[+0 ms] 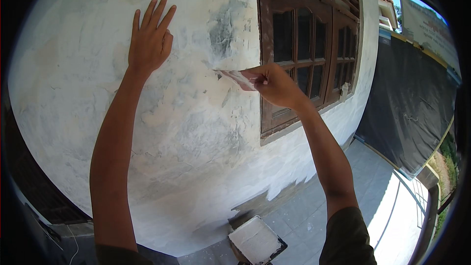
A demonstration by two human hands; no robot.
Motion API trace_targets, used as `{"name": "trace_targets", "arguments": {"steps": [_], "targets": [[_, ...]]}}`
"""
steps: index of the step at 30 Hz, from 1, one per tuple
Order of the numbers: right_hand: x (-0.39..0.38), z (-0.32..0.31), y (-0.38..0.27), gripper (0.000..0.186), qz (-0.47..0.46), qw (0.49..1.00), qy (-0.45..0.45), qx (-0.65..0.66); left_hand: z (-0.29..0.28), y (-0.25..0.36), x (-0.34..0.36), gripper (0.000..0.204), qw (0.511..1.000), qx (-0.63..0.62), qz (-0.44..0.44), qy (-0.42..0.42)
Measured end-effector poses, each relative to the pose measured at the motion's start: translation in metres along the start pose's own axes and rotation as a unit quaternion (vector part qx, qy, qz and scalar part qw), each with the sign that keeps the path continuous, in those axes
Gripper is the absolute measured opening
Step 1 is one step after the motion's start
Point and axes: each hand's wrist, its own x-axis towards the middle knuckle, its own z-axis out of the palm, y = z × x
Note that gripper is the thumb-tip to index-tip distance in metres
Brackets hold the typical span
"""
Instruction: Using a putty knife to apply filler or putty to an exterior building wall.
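My left hand [151, 39] lies against the pale wall [171, 113] with its fingers stretched out and holds nothing. Between the fingers and thumb of my right hand [277, 86] is a flat reddish putty scraper [241, 78], smeared with white paste. The scraper's left edge is at the wall surface, just left of the window frame; whether it presses on the wall I cannot tell. Patchy white filler covers the wall, with a dark grey patch [223, 28] above the scraper and finer cracks below it.
A brown wooden window [299, 64] with small panes is set in the wall at right. Below, a square dark-edged container [257, 239] holding white paste stands above the grey tiled floor [299, 211]. A black sheet [407, 98] hangs at far right, with a pale banner [427, 24] behind.
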Motion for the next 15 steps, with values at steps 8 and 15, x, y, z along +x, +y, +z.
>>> {"name": "trace_targets", "arguments": {"steps": [8, 15], "targets": [[0.135, -0.045, 0.016, 0.038, -0.316, 0.822, 0.413, -0.232, 0.001, 0.007, 0.005, 0.058, 1.0, 0.005, 0.001, -0.001], [0.107, 0.028, 0.054, 0.039, -0.252, 0.867, 0.348, -0.252, 0.001, -0.001, 0.0, 0.061, 1.0, 0.009, -0.006, -0.002]]}}
